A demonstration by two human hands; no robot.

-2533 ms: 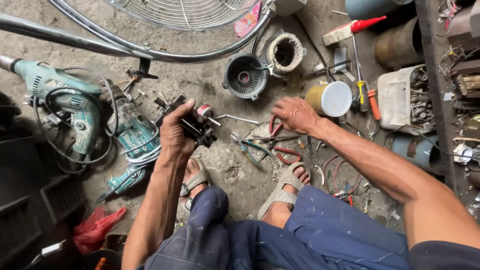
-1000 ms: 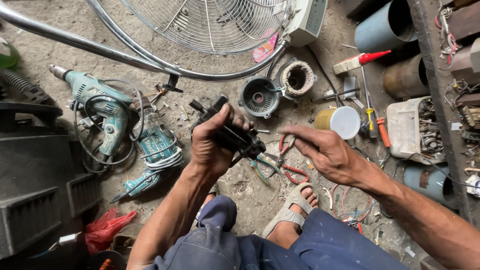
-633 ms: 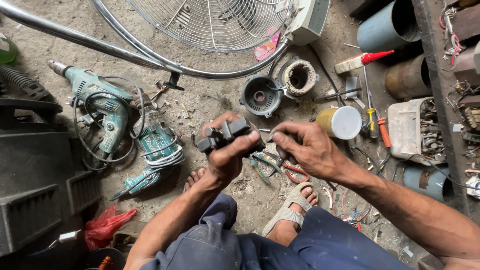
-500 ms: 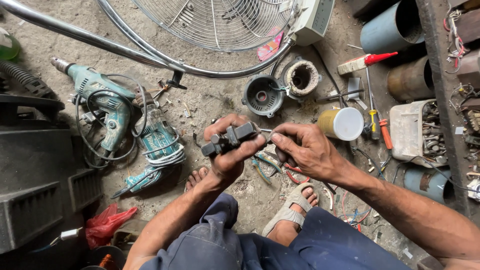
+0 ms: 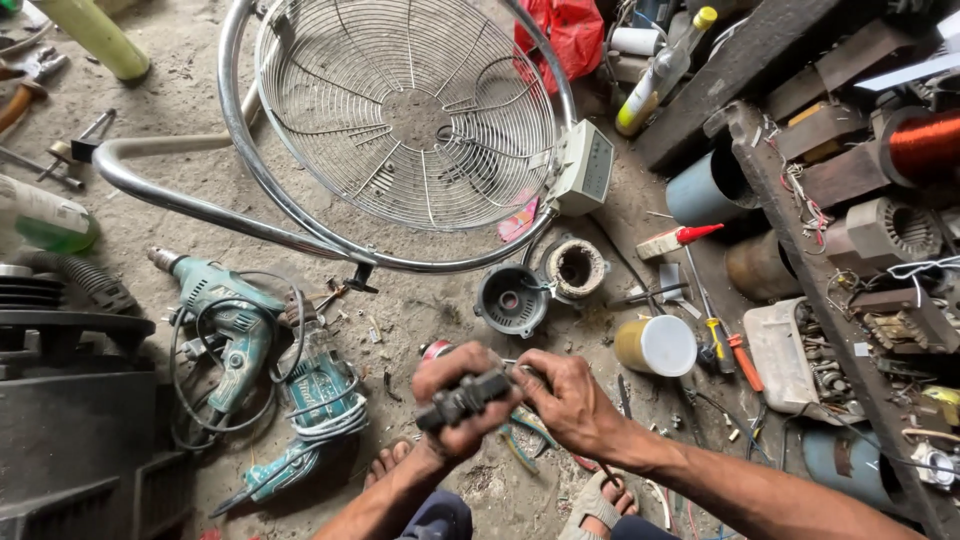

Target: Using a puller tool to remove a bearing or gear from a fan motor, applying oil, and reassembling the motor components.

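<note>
Both hands, left hand [image 5: 455, 400] and right hand [image 5: 570, 400], have lifted the black part [image 5: 465, 397] (apparently a small motor) off the floor.

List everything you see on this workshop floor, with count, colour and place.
Fan guard: one, chrome wire, top centre.
Electric drills: two, teal, left, cords coiled.
Motor housing: one, dark grey, centre, beside a pale ring part.
Can: one, yellow with white lid, right of centre.
Screwdrivers: at least two, orange and yellow handles, right.
Copper coil: one, top right.
Red bag: one, top.
Black part: one, held in front.
Left hand: grips the black part.
Right hand: fingers at its end.
</note>
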